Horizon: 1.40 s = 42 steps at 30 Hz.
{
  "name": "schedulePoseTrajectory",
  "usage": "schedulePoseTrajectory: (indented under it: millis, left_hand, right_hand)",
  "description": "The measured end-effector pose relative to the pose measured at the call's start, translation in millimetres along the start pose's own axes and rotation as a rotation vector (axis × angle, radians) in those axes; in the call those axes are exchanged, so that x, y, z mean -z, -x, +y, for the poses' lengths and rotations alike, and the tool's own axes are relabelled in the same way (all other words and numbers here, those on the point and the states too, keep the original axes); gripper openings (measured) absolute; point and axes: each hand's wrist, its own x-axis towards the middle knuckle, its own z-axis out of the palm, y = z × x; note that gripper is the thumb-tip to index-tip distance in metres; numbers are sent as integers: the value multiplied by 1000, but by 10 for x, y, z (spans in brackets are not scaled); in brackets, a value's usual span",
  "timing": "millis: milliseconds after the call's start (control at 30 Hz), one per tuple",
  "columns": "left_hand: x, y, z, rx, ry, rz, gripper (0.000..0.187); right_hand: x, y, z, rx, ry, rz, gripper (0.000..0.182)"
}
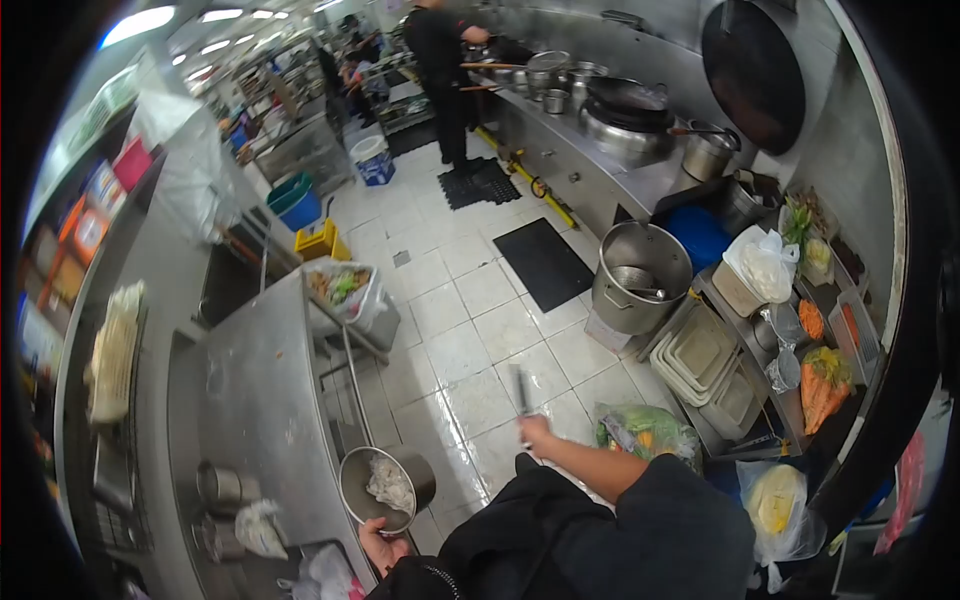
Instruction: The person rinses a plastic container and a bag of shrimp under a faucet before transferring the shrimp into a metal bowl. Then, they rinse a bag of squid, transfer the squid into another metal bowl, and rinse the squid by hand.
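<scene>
At the bottom left, my left hand [384, 545] grips the rim of a round metal pot [422, 484]. Pale, whitish pieces [390, 485] lie inside this pot, which tilts toward the camera beside the steel counter's edge. My right hand [537, 433] is closed around the handle of a knife [521, 390], held out over the tiled floor with its blurred blade pointing away from me. To the right of my right forearm sits a plastic bag of vegetables [648, 432].
A steel counter [245, 370] runs along the left, with a lined waste bin [375, 315] beside it. A large pot [640, 275] and stacked trays [695, 355] stand at right. Black mats [543, 263] lie on the floor; a person [440, 80] stands at the stoves.
</scene>
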Motion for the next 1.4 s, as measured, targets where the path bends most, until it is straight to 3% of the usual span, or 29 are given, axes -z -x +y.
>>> schedulePoseTrajectory:
  millis: [67, 233, 333, 400, 467, 567, 700, 800, 867, 900, 933, 1000, 1067, 1200, 1300, 1400]
  left_hand:
    - [-265, -238, -128, 175, 46, -48, 24]
    - [-1098, -475, -161, 235, 74, -59, 22]
    - [-692, -1454, -397, 253, 25, 17, 21]
    - [-1007, -1403, -343, 192, 44, 80, 21]
    - [-1118, -1662, -430, 148, 41, 239, 21]
    - [-1202, -2192, -572, 112, -72, 350, 18]
    - [-1428, -3349, -769, 233, -298, 225, 22]
    - [-1760, -4240, -1022, 176, -475, -57, 27]
    - [-2182, -4777, -1176, 118, -465, -338, 31]
    - [-2691, -4625, -1034, 198, -609, -116, 22]
    - [-3163, -4668, -910, 476, -371, -299, 14]
    - [-4883, -3526, -621, 215, -236, -125, 24]
    - [-5567, -3559, -597, 229, -208, -200, 25]
    - [-6394, -3905, -752, 266, -85, -333, 25]
    - [-6670, -4113, -899, 299, -14, -312, 22]
    - [-7002, -4150, -1019, 279, 2, -120, 22]
  right_hand:
    - [525, -258, -241, -96, -251, 139, 21]
    - [1163, -569, -798, -109, -474, 126, 14]
    - [1085, -869, -998, -233, -584, 66, 11]
    - [936, -1184, -1051, -295, -665, 61, 10]
    - [771, -1589, -1121, -299, -680, -111, 11]
    - [383, -1725, -1678, -272, -609, 10, 14]
    - [336, -2184, -2348, -272, -625, 41, 18]
    - [422, -2414, -2889, -239, -622, 93, 19]
    - [517, -2567, -3188, -221, -721, 89, 20]
    - [594, -2762, -3222, -204, -802, 74, 21]
    - [676, -2899, -3301, -171, -878, 36, 21]
    - [709, -2982, -3484, -140, -965, 5, 21]
    - [689, -2923, -3946, -46, -899, 68, 17]
    - [726, -3538, -4808, 96, -1010, -16, 12]
    - [873, -4297, -5809, 197, -1020, -130, 22]
    - [1078, -5135, -7121, 323, -1023, -187, 27]
